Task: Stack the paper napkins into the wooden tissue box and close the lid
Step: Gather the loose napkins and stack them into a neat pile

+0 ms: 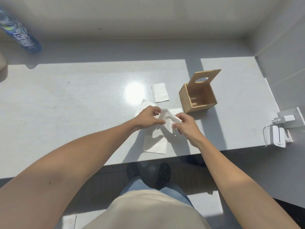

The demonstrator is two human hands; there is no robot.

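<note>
A white paper napkin (168,120) is held above the table between my left hand (149,118) and my right hand (185,123), both pinching its edges. The wooden tissue box (198,100) stands to the right of my hands, its lid (204,78) with an oval hole tilted up at the back. The inside of the box looks empty. More napkins lie flat on the table: one (160,92) left of the box, one (156,143) below my hands, one (143,105) partly under my left hand, and one (176,111) peeking out behind the held napkin.
The grey table (74,104) ends at a front edge near my body. A blue plastic bottle (18,33) stands at the far left. A white charger and device with cable (279,131) sit at the right edge. Another napkin (70,221) lies on the floor.
</note>
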